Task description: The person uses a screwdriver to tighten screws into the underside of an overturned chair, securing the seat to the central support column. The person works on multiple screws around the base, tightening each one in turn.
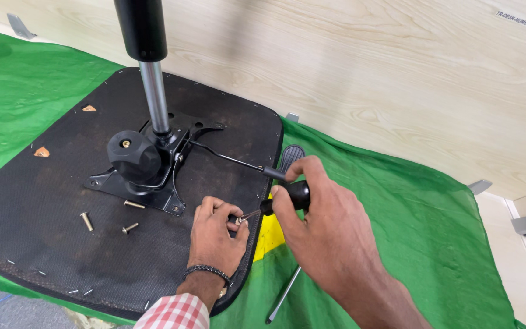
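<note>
Left hand: our left hand (215, 234) sits low in the centre of the frame, fingers pinched shut around a small bolt (238, 219) held against the seat underside (44, 201).
Right hand: our right hand (321, 228) is closed around the black handle of a screwdriver (278, 203), just right of the left hand.
Key relation: the screwdriver's long axis slants from upper right down to lower left, its tip touching the bolt head; the left hand is nearer to the bolt, and the two hands nearly touch.
Bolt look: short, silvery, mostly hidden by fingertips.
Nearby: three loose bolts (108, 218) lie left of our hands, below the black mounting plate (153, 176) with its knob (132, 155) and gas cylinder (150, 73).
Surface: a green cloth (409, 213) covers the table; a metal rod (284, 295) lies on it at lower centre.
</note>
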